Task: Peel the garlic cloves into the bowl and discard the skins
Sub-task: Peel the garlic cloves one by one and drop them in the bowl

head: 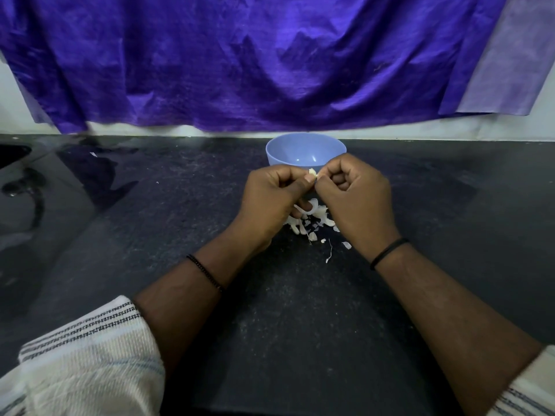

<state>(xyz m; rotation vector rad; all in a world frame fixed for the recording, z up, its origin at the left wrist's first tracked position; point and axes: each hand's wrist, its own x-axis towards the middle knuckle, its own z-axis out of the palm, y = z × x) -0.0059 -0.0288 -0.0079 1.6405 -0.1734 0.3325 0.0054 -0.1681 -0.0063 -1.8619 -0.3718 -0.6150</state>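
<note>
The grip is a two-handed pinch: the left hand and the right hand meet fingertip to fingertip over the middle of the dark speckled stone worktop, both with fingers curled, and between the thumbs and forefingers they hold a small pale garlic clove, of which only a tip shows above the nails. The lower fingers of the left hand also curl round a thin white curl of garlic skin that hangs beneath the hands. Directly under the hands, on the worktop, lies a small heap of white papery garlic skins and pieces, with a few loose flakes and a thin strand scattered just toward the near edge from it; whether whole cloves lie in the heap cannot be told. Just beyond the hands, toward the far edge of the worktop, stands a round pale blue plastic bowl, upright, its near wall partly hidden by the knuckles; the part of its inside that shows holds nothing visible. Each wrist wears a thin black band, and the forearms come from cream sleeves with dark woven stripes at the near corners. Above the far edge hangs a wrinkled purple cloth against a pale wall, and the left part of the worktop shines with reflections.
</note>
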